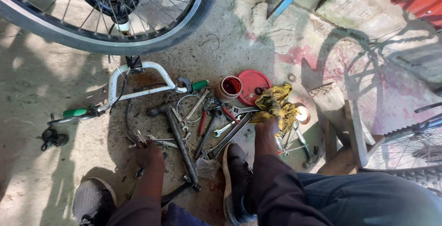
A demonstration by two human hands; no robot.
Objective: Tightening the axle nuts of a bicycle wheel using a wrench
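My left hand [148, 154] reaches down to the concrete floor and closes on a small metal tool [139, 138] at the left edge of a pile of wrenches and pliers [209, 127]. My right hand [268, 121] grips a crumpled yellow rag [276, 102] lying over the right side of the tool pile. A long dark hammer [180, 143] lies between my hands. My shoes [237, 175] rest on the floor just below the tools.
An upturned bicycle stands ahead, with its wheel [115, 42] and white handlebar with green grips [138, 81]. A red tin [230, 87] and red lid [253, 85] sit behind the tools. A wooden stool [343, 124] and another wheel [410, 150] are at right.
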